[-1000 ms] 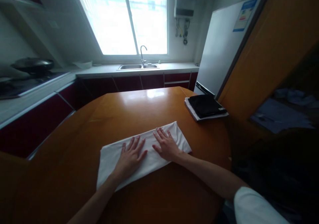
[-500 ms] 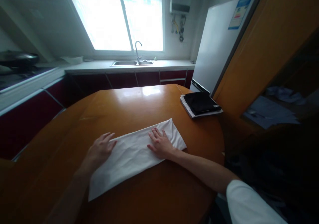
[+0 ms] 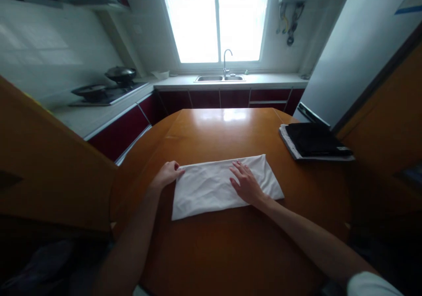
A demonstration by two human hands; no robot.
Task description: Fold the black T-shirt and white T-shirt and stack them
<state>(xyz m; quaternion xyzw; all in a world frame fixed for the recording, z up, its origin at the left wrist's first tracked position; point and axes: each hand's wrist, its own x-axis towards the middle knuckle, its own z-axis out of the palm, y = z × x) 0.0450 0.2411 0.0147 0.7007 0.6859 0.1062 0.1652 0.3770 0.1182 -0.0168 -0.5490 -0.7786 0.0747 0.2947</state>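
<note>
A folded white cloth (image 3: 207, 188) lies as a long flat strip on the wooden table (image 3: 211, 252), slightly creased near its right end. At its far left corner is my left hand (image 3: 167, 174), with fingers curled in and the thumb over the cloth's edge, pinching it. My right hand (image 3: 247, 185) rests palm down on the right half of the cloth, fingers stretched out. What kind of cloth piece it is cannot be told from its folded shape.
Black folded fabric (image 3: 313, 138) sits on white sheets at the table's right side. Beyond the table are a counter with a sink (image 3: 211, 78) and, at left, a stove with pans (image 3: 120, 74). A fridge (image 3: 343, 45) stands at right.
My view has swung to the left. My left hand has gone from hovering open by the cloth's far edge to closing on its far left corner. My right hand stays on the cloth.
</note>
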